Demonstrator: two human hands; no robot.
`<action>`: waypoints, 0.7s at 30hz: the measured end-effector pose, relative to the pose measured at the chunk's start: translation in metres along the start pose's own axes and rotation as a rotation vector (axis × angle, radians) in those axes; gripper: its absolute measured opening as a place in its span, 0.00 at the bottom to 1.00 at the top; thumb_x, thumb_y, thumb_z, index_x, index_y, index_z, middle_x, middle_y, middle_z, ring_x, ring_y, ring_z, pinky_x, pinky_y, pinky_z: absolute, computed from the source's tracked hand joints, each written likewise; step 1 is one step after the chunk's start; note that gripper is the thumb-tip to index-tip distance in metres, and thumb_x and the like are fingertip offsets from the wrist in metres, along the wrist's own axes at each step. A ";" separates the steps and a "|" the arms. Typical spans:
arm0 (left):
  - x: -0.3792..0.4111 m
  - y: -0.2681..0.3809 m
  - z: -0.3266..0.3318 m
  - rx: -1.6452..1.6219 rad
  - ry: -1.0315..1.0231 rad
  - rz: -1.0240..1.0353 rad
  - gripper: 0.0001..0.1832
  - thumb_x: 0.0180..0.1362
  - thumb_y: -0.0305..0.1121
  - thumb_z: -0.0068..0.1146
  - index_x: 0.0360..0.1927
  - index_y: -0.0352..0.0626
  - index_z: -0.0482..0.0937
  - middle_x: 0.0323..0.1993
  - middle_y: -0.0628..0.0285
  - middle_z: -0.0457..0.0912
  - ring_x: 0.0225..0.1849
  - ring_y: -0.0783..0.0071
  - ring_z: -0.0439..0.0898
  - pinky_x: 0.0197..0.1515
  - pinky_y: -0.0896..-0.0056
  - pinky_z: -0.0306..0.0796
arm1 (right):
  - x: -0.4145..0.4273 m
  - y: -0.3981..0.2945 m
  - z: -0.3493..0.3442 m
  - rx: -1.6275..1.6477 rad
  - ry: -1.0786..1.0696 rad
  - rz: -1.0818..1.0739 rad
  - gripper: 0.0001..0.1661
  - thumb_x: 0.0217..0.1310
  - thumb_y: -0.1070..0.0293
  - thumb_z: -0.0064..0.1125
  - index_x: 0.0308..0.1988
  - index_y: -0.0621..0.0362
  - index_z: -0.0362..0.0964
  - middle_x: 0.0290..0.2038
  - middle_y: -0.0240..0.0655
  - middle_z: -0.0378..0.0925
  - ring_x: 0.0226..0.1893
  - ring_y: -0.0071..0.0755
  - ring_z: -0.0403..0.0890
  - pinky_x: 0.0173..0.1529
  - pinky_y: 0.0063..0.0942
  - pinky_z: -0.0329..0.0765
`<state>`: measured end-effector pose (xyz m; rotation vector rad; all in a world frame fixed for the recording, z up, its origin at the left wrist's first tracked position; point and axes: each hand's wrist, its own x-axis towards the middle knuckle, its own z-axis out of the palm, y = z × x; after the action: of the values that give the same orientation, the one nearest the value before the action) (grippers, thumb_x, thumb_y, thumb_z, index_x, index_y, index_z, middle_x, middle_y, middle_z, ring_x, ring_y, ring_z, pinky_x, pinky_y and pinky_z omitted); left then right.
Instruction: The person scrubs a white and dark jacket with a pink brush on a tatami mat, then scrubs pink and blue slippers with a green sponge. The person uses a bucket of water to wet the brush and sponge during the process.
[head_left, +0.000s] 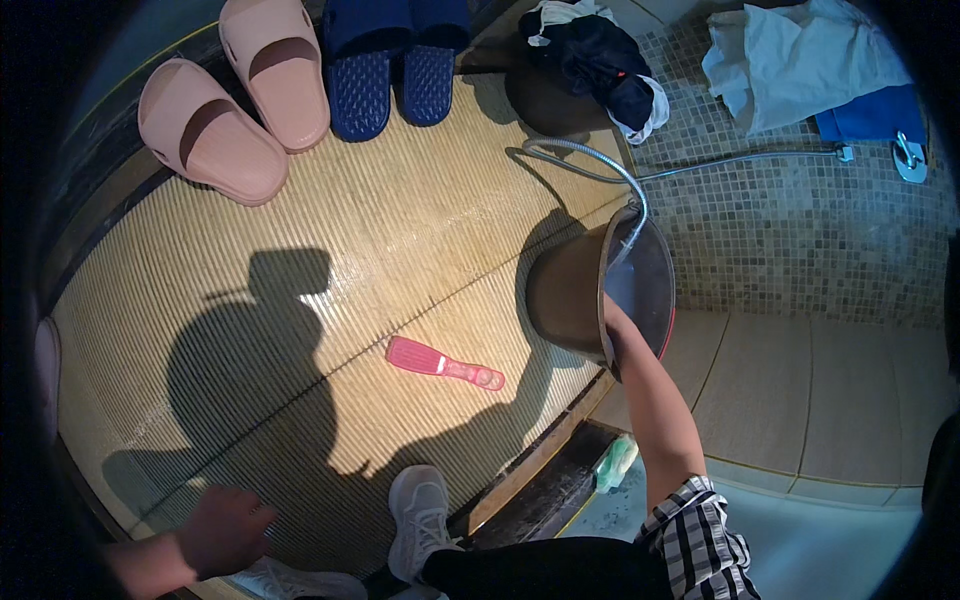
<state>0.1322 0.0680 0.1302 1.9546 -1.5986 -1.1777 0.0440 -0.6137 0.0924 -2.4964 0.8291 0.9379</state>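
My right forearm (664, 405) reaches into a brown plastic bucket (566, 289), which is tipped with its mouth to the right. The bucket's wall and rim hide my right hand. A flexible metal shower hose (600, 154) loops over the rim and runs down into the bucket. My left hand (225, 532) hangs at the lower left above the mat, fingers loosely bent, with nothing visible in it. A pink foot file (442, 364) lies on the ribbed mat (420, 247), left of the bucket and apart from both hands.
Pink slides (232, 154) and navy slippers (360, 94) line the mat's far edge. Dark and white clothes (600, 67) lie heaped on a dark basin (551, 105). A pale cloth (802, 64) hangs against the mosaic wall (772, 232). A green plastic wrapper (616, 463) lies by the wooden edge (532, 454).
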 end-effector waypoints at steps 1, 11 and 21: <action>-0.001 0.001 0.000 0.002 -0.010 -0.006 0.15 0.40 0.40 0.64 0.32 0.45 0.78 0.26 0.58 0.77 0.31 0.56 0.80 0.33 0.53 0.73 | 0.000 -0.001 0.002 0.027 -0.001 0.003 0.23 0.58 0.62 0.58 0.46 0.70 0.74 0.32 0.42 0.82 0.33 0.36 0.80 0.42 0.36 0.76; -0.014 0.001 0.028 0.049 -0.105 -0.036 0.15 0.44 0.40 0.62 0.34 0.45 0.78 0.28 0.56 0.78 0.33 0.55 0.81 0.38 0.51 0.72 | 0.016 -0.002 0.002 0.430 0.341 0.031 0.23 0.62 0.58 0.51 0.44 0.70 0.74 0.34 0.47 0.80 0.36 0.34 0.78 0.44 0.38 0.74; -0.012 0.003 0.015 0.127 -0.106 -0.060 0.17 0.50 0.41 0.62 0.42 0.47 0.80 0.35 0.57 0.78 0.39 0.59 0.81 0.42 0.57 0.72 | -0.018 -0.064 -0.020 0.041 0.552 0.154 0.21 0.61 0.61 0.53 0.44 0.68 0.77 0.42 0.60 0.80 0.48 0.60 0.81 0.49 0.42 0.75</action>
<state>0.1180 0.0816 0.1280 2.0632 -1.7178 -1.2505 0.0834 -0.5673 0.1262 -2.7186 1.1998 0.2538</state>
